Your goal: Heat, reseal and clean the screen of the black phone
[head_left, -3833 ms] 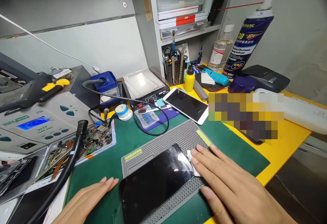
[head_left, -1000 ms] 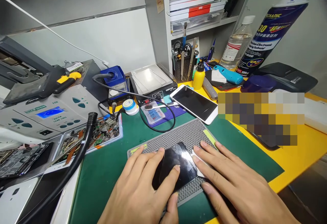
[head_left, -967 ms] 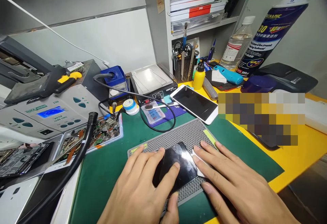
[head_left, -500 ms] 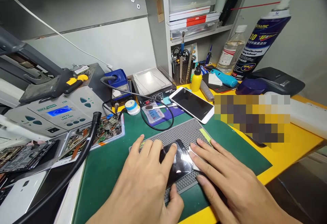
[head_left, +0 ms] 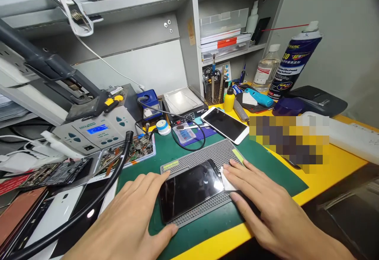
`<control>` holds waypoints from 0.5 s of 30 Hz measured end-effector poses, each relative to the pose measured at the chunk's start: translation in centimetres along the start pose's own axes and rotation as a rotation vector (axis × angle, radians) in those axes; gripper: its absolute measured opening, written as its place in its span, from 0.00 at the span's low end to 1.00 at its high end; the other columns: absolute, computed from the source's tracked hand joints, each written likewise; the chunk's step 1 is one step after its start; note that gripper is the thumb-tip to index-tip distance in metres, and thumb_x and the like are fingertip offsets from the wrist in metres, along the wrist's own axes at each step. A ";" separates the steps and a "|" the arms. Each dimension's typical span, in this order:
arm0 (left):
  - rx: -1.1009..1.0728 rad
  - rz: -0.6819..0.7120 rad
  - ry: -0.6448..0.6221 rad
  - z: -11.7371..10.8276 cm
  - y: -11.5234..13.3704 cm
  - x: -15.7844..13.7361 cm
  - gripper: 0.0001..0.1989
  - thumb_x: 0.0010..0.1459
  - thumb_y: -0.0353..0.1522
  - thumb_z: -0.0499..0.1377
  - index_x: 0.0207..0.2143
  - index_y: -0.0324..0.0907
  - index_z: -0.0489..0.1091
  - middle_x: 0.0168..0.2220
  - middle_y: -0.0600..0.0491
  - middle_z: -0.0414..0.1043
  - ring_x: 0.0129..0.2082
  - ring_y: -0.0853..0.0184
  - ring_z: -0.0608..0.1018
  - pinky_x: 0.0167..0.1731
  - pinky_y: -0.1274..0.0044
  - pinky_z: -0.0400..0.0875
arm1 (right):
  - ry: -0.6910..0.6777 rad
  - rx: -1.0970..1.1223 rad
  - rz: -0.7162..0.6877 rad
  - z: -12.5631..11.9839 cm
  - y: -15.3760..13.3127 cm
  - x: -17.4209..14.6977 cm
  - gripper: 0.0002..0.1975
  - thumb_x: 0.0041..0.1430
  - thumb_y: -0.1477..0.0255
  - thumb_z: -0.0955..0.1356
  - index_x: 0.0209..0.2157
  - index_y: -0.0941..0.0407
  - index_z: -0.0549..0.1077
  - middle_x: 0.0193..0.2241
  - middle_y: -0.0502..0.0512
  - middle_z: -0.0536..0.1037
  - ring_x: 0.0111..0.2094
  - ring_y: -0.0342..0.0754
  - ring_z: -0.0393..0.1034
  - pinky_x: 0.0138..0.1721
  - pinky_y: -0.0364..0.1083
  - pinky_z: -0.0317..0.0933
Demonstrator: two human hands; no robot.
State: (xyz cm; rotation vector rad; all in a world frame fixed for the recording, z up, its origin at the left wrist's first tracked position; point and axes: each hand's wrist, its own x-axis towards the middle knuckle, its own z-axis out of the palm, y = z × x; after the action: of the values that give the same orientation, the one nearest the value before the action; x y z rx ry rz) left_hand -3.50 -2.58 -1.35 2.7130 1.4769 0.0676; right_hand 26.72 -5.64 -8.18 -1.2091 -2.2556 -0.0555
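The left hand (head_left: pixel 139 208) has lifted off the black phone (head_left: pixel 189 193) to span its 9 o'clock end, thumb and fingers spread, uncovering it on the grey mat (head_left: pixel 204 153); at 3 o'clock the right hand (head_left: pixel 259 198) lies flat-fingered over a white wipe (head_left: pixel 227 182).

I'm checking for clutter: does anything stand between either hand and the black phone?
Between the left hand and the black phone, nothing visible. A white scrap lies under the right hand, between it and the phone's right end.
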 end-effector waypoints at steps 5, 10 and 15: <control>-0.160 -0.117 -0.106 0.1 -0.6 -0.9 0.35 0.59 0.44 0.61 0.66 0.55 0.53 0.64 0.50 0.64 0.61 0.54 0.70 0.60 0.57 0.68 | 0.058 0.083 -0.001 -0.3 1.2 0.0 0.17 0.68 0.79 0.64 0.56 0.56 0.71 0.54 0.60 0.79 0.59 0.52 0.71 0.64 0.58 0.64; -0.238 -0.100 -0.072 0.9 -1.6 -1.7 0.34 0.61 0.42 0.60 0.66 0.56 0.51 0.66 0.54 0.61 0.66 0.56 0.64 0.66 0.58 0.60 | 0.245 0.059 -0.021 -0.5 -0.6 1.7 0.14 0.66 0.81 0.67 0.52 0.58 0.74 0.48 0.58 0.83 0.54 0.51 0.76 0.59 0.53 0.70; -0.296 -0.054 0.007 2.0 -2.5 -2.5 0.32 0.61 0.39 0.60 0.65 0.56 0.52 0.64 0.55 0.64 0.64 0.60 0.66 0.65 0.62 0.63 | 0.051 -0.084 -0.174 0.1 -3.1 1.9 0.16 0.67 0.79 0.66 0.54 0.59 0.74 0.54 0.59 0.79 0.59 0.58 0.71 0.61 0.61 0.66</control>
State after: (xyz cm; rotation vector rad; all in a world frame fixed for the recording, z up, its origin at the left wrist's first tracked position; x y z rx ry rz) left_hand -6.84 -3.42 -3.54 2.4397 1.4129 0.2704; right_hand 23.46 -6.01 -6.57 -1.0390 -2.3282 -0.2474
